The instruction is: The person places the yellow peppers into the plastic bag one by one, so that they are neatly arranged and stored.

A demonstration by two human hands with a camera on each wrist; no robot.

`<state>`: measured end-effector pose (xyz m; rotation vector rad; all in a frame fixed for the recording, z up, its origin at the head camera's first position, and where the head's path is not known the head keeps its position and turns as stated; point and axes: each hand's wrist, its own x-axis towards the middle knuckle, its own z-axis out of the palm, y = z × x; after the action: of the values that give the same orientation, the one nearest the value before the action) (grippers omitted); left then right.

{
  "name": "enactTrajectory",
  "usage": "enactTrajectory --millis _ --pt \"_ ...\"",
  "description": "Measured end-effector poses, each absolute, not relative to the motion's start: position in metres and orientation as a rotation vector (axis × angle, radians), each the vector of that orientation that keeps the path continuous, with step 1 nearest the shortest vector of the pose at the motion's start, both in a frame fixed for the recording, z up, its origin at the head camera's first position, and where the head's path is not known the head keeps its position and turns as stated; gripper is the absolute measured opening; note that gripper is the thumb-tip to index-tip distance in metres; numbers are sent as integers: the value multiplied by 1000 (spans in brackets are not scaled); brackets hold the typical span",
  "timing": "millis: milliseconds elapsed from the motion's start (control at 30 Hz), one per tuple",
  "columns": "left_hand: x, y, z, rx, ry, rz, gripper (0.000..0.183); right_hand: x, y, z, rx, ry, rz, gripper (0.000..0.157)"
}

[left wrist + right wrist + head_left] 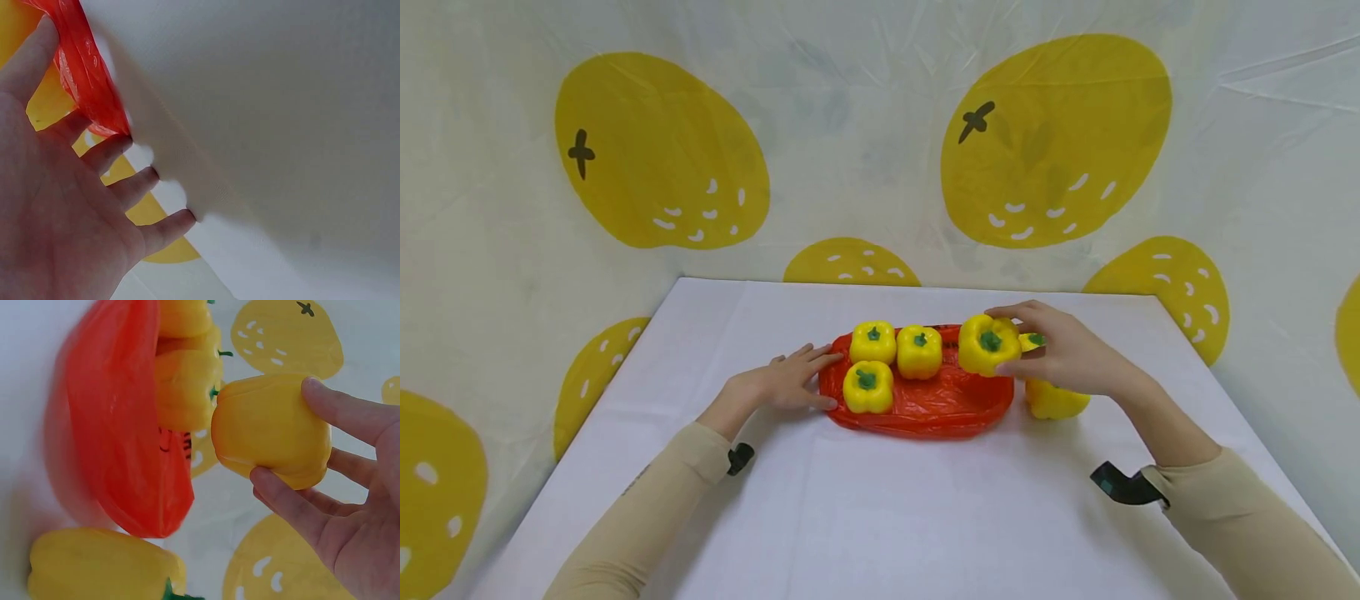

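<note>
My right hand grips a yellow bell pepper between thumb and fingers, above the right part of a red plastic bag. In the right wrist view that bell pepper is held clear of the bag. Three more yellow bell peppers, one of them at the front, sit at the bag's left and middle, green stems showing. My left hand has its fingers spread at the bag's left edge. In the left wrist view, the thumb and fingertips touch the red plastic.
Right of the bag, another yellow bell pepper lies on the white tabletop, partly under my right hand. A further yellow piece with a green stem shows behind the hand, mostly hidden. A fruit-patterned curtain hangs behind the table.
</note>
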<state>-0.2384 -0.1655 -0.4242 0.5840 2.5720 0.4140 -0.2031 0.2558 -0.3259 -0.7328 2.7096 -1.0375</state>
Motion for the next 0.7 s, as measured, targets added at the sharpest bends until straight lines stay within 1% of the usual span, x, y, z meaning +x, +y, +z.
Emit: enactTrajectory --millis 467,700 --pt "-240 -166 -428 583 2577 415 91 -194 230 -354 -797 2718 -980 66" --pt "-239 -166 -426 580 2573 409 91 -193 218 -366 -752 2708 -1012 72"
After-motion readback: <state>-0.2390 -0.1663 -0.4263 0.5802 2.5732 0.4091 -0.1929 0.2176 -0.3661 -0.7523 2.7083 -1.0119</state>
